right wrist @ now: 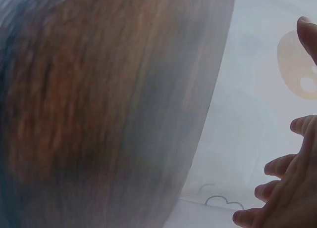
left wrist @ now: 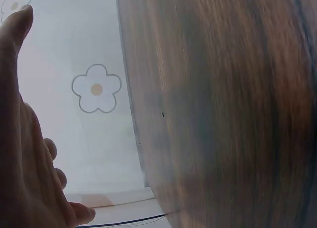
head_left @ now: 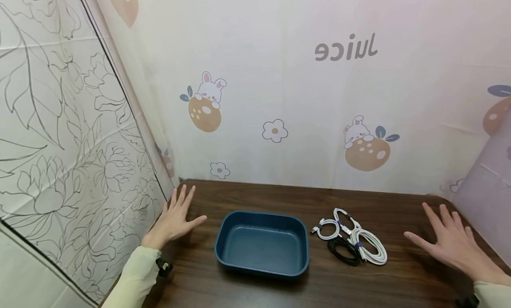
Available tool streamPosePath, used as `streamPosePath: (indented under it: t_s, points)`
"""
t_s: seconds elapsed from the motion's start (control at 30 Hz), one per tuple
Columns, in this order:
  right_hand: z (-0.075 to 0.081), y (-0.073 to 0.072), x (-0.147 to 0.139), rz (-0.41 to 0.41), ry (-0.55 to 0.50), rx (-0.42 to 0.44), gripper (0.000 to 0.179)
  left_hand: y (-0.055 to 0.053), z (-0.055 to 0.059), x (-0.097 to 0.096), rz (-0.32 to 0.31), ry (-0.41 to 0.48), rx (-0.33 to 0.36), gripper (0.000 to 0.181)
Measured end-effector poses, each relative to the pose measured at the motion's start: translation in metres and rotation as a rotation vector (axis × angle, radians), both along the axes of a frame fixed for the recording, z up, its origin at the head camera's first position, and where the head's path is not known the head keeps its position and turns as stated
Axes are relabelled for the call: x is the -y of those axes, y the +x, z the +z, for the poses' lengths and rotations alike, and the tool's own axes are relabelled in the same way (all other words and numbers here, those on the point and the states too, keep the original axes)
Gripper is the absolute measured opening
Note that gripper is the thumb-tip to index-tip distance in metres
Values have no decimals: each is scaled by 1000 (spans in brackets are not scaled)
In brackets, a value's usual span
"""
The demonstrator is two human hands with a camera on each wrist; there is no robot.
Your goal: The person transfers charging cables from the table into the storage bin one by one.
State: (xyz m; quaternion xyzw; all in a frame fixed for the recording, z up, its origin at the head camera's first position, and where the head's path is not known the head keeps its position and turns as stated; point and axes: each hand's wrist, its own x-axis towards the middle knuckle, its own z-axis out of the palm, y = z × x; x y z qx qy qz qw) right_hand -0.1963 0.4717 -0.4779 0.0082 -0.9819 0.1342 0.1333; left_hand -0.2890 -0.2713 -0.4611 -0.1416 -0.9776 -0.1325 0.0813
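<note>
My left hand is held out over the left side of the table, fingers spread and nothing in it. Right of it sits a dark blue rectangular tray with bare insides. Beyond the tray lies a group of coiled cables: a small white cable, another white cable behind it, a black cable and a larger white cable. Over the right side, my right hand is spread and holds nothing. Both wrist views show the hands, left and right, apart from any object.
The dark wooden table ends at a pale printed curtain at the back. A white flower-patterned panel borders the left side, and a pale cloth the right.
</note>
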Motion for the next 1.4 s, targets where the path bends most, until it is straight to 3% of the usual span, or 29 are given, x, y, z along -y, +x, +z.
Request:
streamPosePath:
  t_s: [0.37, 0.73, 1.4]
  points:
    - [-1, -1, 8, -16, -37, 5, 112, 7, -8, -9, -6, 86, 12, 102]
    - [2, -3, 15, -13, -102, 17, 109, 12, -21, -24, -16, 181, 117, 98]
    - [4, -7, 20, -1, -171, 1, 107, 24, -18, -45, -72, 329, 215, 87]
